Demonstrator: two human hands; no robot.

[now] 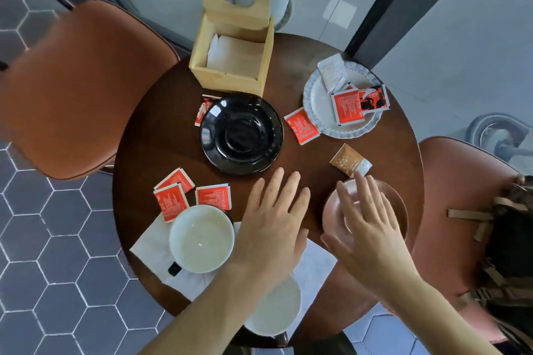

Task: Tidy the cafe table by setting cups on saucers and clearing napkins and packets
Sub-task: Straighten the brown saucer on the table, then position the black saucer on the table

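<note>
An empty black saucer [241, 134] sits mid-table on the round wooden table [161, 135]. Bare wood lies just nearer than it, where the left hand [274, 225] hovers flat, fingers spread, holding nothing. The right hand [366, 222], also open and empty, covers a pink saucer [398, 210] near the saucer's right. A white cup [201, 238] sits nearer-left on a napkin [150, 248]; another cup [277, 308] is half hidden under the left forearm. Red packets [213, 196] lie scattered around.

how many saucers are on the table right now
3: a black saucer mid-table, a white saucer far right holding packets, a brown saucer under the right hand. More may hide beneath the arms.
</note>
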